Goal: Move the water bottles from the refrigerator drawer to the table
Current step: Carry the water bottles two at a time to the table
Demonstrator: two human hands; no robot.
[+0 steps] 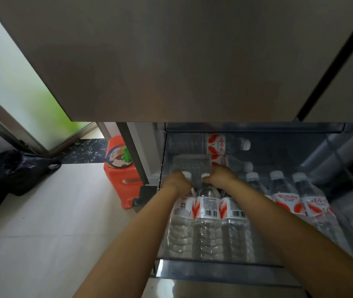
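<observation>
Drawer: pulled open, clear walls, steel front edge nearest the camera.
Left front corner: three upright water bottles side by side, touching, white caps, red-and-white labels.
Right side: three more upright bottles in a row.
Back edge: two lying bottles, caps pointing right.
Floor: pale tiles; red plastic jug beside the drawer's left edge; black bag further left.

In the open drawer, upright bottles stand in a row along the front, two more bottles lie behind them, and a stool sits to the drawer's left.
</observation>
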